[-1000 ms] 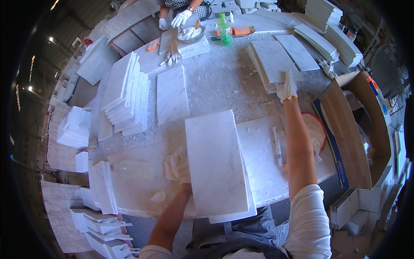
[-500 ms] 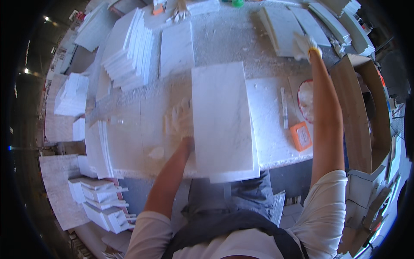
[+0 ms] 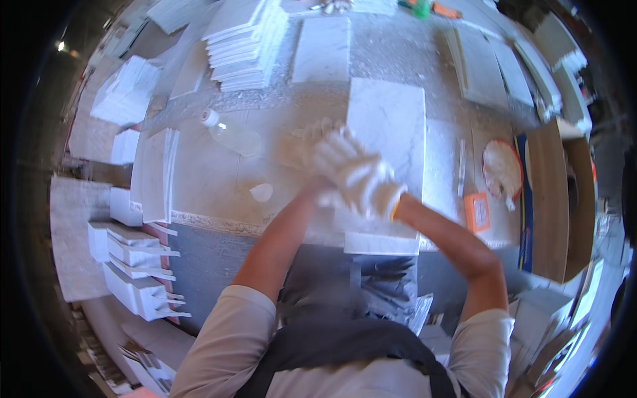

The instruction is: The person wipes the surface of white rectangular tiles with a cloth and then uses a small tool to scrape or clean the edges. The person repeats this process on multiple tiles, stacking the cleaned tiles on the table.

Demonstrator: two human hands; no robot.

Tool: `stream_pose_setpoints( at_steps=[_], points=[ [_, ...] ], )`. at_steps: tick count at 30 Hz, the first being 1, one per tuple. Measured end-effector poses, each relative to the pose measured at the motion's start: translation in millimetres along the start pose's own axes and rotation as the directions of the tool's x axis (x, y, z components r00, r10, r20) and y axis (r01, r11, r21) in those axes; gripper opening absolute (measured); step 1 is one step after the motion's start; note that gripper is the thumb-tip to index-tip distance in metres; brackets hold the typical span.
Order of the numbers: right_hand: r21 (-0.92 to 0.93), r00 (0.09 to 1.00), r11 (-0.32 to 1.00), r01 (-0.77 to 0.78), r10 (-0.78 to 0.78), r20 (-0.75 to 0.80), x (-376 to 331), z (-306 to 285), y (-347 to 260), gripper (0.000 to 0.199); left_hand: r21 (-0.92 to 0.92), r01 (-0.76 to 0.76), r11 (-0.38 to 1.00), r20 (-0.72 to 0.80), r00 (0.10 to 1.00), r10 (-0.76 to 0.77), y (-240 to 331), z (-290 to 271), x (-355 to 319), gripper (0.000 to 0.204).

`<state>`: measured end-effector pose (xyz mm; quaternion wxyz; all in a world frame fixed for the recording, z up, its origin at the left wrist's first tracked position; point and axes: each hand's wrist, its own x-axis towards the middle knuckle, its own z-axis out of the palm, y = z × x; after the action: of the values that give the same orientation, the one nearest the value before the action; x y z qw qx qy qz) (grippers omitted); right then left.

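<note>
Our white-gloved right hand (image 3: 359, 171) overlaps our gloved left hand (image 3: 302, 150), perhaps adjusting; we cannot tell if fingers pinch. Gripping the rectangular white marble slab (image 3: 397, 136) requires parting.

The gloved right hand (image 3: 358, 174) overlaps the gloved left hand (image 3: 306, 147), both blurred, by a pale slab (image 3: 390, 123); their grip is unclear. A clear bottle (image 3: 233, 137) lies leftward; an orange block (image 3: 476, 212) and cardboard box (image 3: 549, 199), rightward.
</note>
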<state>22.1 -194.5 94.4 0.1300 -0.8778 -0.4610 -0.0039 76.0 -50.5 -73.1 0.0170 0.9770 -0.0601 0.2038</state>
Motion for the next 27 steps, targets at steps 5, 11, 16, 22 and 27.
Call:
stream_pose_setpoints(
  at_steps=[5, 11, 16, 22, 27],
  points=[
    [-0.056, 0.999, 0.998, 0.029, -0.03, -0.016, 28, 13, 57, 0.071, -0.037, 0.113, 0.993, 0.205, 0.973, -0.103, 4, 1, 6, 0.021],
    [-0.076, 0.926, 0.93, -0.36, 0.346, -0.15, 62, 19, 174, 0.07, -0.112, -0.061, 0.992, -0.191, 0.981, 0.039, -5, -35, 5, 0.017],
    [-0.193, 0.829, 0.811, -0.552, 0.509, -0.231, 18, 12, 171, 0.074, -0.057, -0.044, 0.997, -0.159, 0.987, 0.035, -1, -40, 8, 0.013],
    [-0.243, 0.949, 0.919, -0.311, 0.289, -0.122, -18, 22, 46, 0.076, -0.058, -0.072, 0.996, -0.207, 0.977, 0.059, -4, -36, 6, 0.013],
    [0.008, 0.999, 0.999, -0.042, 0.042, -0.009, -68, 27, -67, 0.078, -0.092, -0.08, 0.993, -0.265, 0.963, 0.053, -3, -36, 5, 0.017]
  ],
)
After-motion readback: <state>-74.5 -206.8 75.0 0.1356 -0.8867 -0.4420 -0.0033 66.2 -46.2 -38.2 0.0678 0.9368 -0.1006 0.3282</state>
